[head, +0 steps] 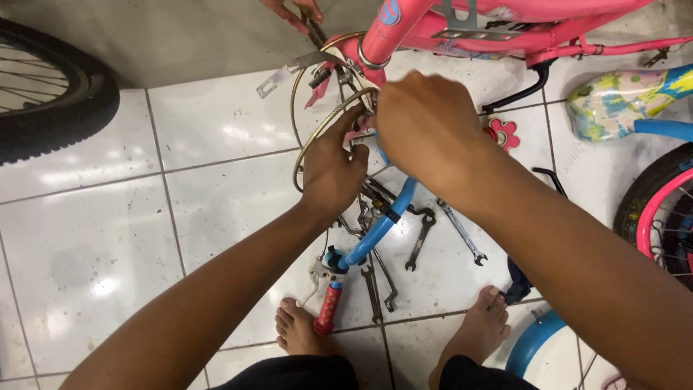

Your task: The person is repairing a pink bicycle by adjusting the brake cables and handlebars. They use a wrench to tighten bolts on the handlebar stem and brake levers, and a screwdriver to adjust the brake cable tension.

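A pink child's bicycle frame (404,25) lies across the top of the view. My left hand (330,170) grips the blue handlebar (379,227) and a curved brake cable (317,123) near the frame's head tube. My right hand (426,130) is closed over the same joint, hiding what it holds. The handlebar runs down to a red grip (326,312) and a brake lever (321,271) by my bare feet (297,326). Another person's hand (294,11) reaches in at the top edge.
Several spanners (420,242) lie on the white tiled floor (108,245) under the handlebar. A black bicycle tyre (54,101) sits at the far left. A colourful saddle (628,101), a pink-rimmed wheel (660,209) and a blue mudguard (534,339) stand at the right.
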